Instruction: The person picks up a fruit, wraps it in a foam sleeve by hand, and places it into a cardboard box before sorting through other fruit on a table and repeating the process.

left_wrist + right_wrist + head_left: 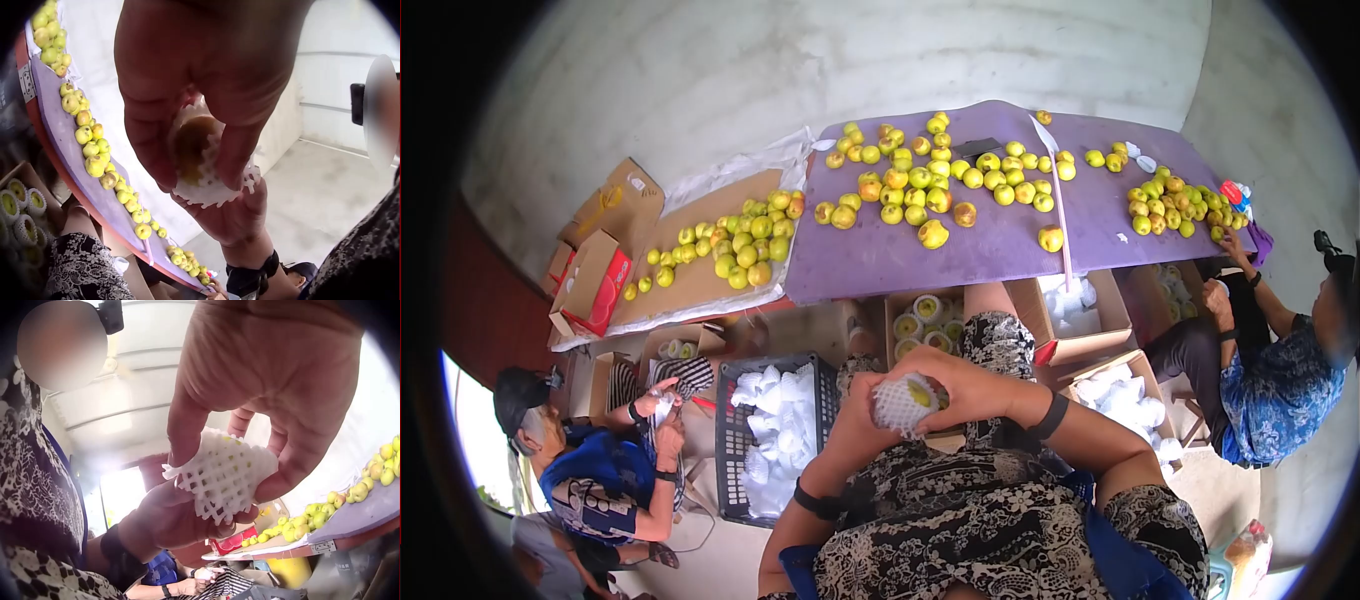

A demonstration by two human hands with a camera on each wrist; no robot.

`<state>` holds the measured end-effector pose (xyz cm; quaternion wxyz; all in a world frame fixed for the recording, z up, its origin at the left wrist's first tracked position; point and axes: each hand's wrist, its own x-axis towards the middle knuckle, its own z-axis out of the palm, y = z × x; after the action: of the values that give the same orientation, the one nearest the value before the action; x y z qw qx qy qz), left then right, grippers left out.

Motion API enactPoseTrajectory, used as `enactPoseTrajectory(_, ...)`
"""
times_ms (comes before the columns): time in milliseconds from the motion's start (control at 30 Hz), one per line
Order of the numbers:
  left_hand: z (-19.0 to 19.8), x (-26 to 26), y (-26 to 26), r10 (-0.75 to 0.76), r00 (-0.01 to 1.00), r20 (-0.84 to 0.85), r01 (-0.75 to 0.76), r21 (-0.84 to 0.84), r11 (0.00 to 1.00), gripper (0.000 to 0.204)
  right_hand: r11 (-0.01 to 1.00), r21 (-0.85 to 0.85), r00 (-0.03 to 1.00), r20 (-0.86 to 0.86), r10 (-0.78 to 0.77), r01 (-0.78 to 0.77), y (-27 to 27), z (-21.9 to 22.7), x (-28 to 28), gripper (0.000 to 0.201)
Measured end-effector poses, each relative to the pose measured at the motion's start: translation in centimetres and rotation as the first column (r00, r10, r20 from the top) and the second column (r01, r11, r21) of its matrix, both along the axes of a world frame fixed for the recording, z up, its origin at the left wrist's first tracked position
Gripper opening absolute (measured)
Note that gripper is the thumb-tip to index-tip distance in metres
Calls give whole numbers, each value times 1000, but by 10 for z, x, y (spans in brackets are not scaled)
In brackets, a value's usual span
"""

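A yellow-green apple point(194, 147) sits in a white foam net sleeve point(222, 475), held between both hands above the person's lap. The left hand point(852, 420) grips it from the left side, fingers curved round the netting. From the right, the right hand point(965, 385) holds the same wrapped apple, thumb and fingers bent around it. Part of the apple's bare skin shows at the sleeve's opening in the left wrist view. In the right wrist view the netting covers most of the fruit.
Loose apples point(920, 178) lie across a purple-topped table point(860, 262) ahead. A black crate point(730, 455) of foam sleeves stands at the left, and a box point(890, 340) of wrapped apples below the table. People work at the left point(600, 500) and right point(1280, 390).
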<state>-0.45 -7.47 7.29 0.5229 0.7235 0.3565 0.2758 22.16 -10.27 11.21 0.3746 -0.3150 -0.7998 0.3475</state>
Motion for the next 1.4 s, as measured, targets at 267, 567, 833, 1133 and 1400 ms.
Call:
enactPoseTrajectory(267, -24, 6, 6, -52, 989, 140, 100, -361, 927, 77, 811, -583, 952, -276, -132, -56, 3, -57, 5, 58)
enactPoseTrajectory(567, -162, -52, 39, -32, 852, -523, 118, 132, 984, 86, 721, -684, 613, -618, -493, -110, 34, -104, 74, 52)
enactPoseTrajectory(833, -194, -59, 43, -45, 662, -748, 204, 122, 971, 93, 607, -794, 531, -495, -688, 46, 64, -132, 105, 51)
enactPoseTrajectory(1133, -185, -58, 46, -43, 639, -768, 202, 114, 973, 95, 645, -515, 825, 340, -451, 565, 118, -212, 23, 63)
enactPoseTrajectory(1400, -175, -64, 51, -42, 695, -718, 195, 132, 972, 98, 529, -360, 556, 786, -272, 769, 116, -320, 3, 54)
